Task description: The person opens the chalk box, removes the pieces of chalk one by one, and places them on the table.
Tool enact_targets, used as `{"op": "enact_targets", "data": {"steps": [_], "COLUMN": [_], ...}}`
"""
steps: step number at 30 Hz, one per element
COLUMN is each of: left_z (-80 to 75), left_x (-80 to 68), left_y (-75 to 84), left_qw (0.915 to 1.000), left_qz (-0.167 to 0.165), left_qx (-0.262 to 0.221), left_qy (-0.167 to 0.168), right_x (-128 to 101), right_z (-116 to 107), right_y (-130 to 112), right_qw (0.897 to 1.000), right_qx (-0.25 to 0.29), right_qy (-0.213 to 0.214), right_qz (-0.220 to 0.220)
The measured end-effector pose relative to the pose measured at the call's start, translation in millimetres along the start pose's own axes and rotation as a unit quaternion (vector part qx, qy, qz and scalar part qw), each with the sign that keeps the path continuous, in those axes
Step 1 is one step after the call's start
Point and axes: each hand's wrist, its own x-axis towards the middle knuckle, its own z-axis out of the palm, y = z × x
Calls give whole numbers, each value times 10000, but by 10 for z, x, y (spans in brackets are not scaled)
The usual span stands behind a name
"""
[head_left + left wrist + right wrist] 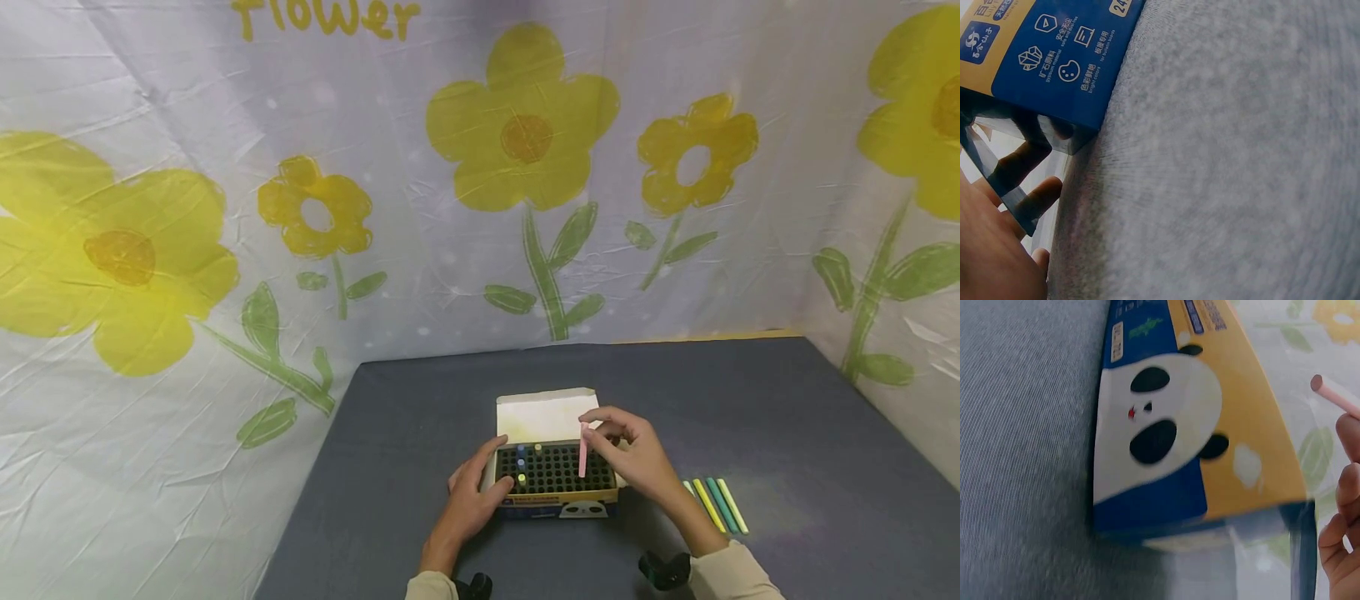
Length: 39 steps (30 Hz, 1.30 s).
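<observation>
A chalk box (555, 498) with a panda on its front stands on the table, its white lid (543, 418) raised at the back. Inside is a black holder (555, 467) full of holes, with several blue and yellow chalks standing at its left side. My left hand (467, 500) holds the box's left end, thumb at the front corner and fingers at the back. Between thumb and fingertips my right hand (641, 458) pinches a pink chalk stick (582, 454), upright over the holder's right part. In the right wrist view, the pink chalk (1335, 394) shows above the panda box (1210, 425).
Several chalk sticks (716, 504), yellow, green and pale, lie side by side on the dark table (420, 417), right of the box and partly behind my right forearm. A flower-printed curtain (420, 275) hangs around the table's back and sides.
</observation>
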Motion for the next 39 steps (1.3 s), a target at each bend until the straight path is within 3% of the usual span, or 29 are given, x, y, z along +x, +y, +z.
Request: {"op": "enact_targets", "data": {"steps": [16, 22, 29, 34, 39], "left_z": [13, 13, 17, 17, 14], "left_x": [0, -13, -19, -18, -14], "left_y": [21, 20, 12, 22, 18], "left_qw": [10000, 10000, 9999, 9998, 9999], "left_qz": [24, -80, -111, -143, -151], "left_qx": [-27, 12, 59, 44, 22], "left_qy": [-34, 44, 114, 88, 68], "right_x": [-233, -349, -505, -617, -735], "right_z": [-480, -665, -883, -1074, -1288], "right_y": [151, 203, 312, 414, 500], "right_qw": [9997, 9997, 9966, 9929, 9817], "right_qx": [223, 4, -370, -573, -939], "right_qy": [22, 143, 393, 306, 96], "right_qz": [61, 208, 623, 994, 1652]}}
